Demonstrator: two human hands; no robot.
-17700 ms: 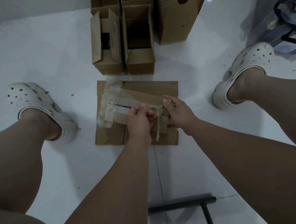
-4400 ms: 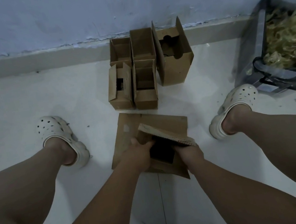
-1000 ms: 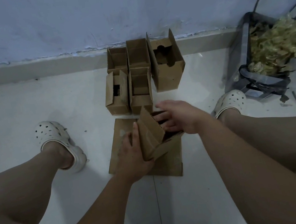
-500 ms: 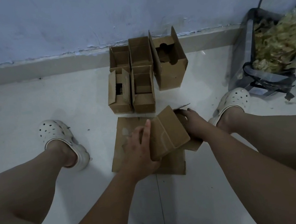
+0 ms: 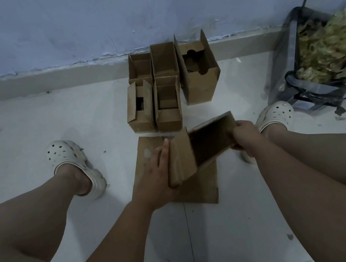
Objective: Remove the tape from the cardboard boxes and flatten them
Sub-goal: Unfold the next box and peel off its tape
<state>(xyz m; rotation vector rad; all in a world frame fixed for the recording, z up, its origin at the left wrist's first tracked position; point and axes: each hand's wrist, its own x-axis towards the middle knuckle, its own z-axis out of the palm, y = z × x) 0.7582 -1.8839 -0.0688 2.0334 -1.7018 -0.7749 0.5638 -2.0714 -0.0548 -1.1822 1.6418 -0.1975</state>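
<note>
Below us, pale tiled floor meets a bluish wall; our left hand presses straight fingers against the box, our right hand clamps its edge.

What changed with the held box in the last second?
The right hand left the top of the box and now grips its right end; the box is pulled rightward. The left hand stays flat on its left side. The flattened cardboard and standing boxes stayed put.
</note>
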